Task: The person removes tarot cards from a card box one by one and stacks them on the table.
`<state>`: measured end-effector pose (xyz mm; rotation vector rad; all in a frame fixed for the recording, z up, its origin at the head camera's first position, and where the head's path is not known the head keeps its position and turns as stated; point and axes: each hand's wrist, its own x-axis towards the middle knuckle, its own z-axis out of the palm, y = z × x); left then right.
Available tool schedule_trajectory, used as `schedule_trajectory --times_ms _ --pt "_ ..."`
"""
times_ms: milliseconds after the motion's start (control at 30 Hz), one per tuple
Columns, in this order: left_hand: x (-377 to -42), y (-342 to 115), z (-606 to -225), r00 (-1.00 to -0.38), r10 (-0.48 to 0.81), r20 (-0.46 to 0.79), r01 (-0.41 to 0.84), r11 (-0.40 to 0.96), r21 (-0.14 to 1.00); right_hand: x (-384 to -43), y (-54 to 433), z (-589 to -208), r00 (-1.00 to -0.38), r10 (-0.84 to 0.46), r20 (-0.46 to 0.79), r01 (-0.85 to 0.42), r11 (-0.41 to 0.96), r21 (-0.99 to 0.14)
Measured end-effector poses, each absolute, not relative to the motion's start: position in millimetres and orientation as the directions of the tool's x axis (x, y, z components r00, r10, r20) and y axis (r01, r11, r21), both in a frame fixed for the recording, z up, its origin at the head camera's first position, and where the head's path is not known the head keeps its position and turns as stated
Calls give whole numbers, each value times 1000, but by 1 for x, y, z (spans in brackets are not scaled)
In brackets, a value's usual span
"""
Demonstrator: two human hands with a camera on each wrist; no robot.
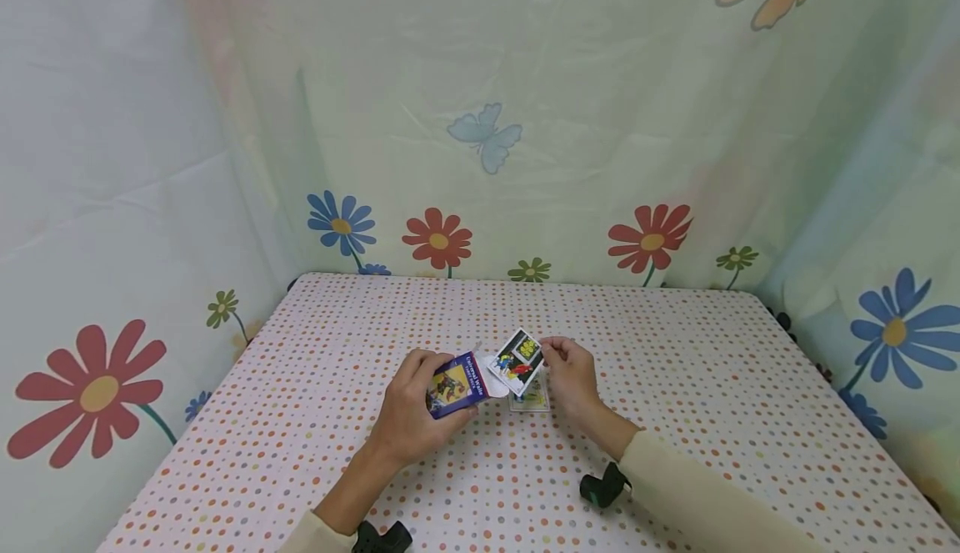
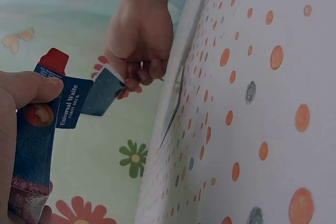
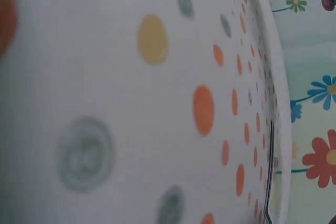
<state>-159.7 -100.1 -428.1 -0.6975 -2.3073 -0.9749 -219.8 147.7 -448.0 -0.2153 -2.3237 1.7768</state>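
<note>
My left hand [image 1: 408, 419] grips a blue and yellow tarot deck box [image 1: 452, 386], its thumb on the front in the left wrist view. That view shows the box flap [image 2: 72, 103] hanging open, lettered "Universal Waite Tarot Deck". Just right of the open end, my right hand [image 1: 573, 376] pinches a tarot card [image 1: 517, 363] by its edge between thumb and fingertips. The card is tilted, its black and yellow picture towards the head camera and its dark blue back [image 2: 102, 94] towards the left wrist. Partly hidden below it, another card [image 1: 531, 401] lies face up on the table.
A dotted cloth covers the table [image 1: 645, 319]. Flowered curtains [image 1: 570, 119] stand along the back and both sides. Black devices [image 1: 604, 486] are worn at both wrists. Mostly dotted cloth [image 3: 131, 93] fills the right wrist view.
</note>
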Motion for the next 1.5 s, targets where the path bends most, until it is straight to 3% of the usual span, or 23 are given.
schedule_trajectory --times_ms 1033,1500 --pt "-161 -101 -431 -720 258 644 644 593 482 -256 166 -453 -998 54 39 -1 578 -816" --pt "-161 -100 -430 -722 248 646 640 596 485 -268 167 -452 -994 -89 64 -109 777 -620"
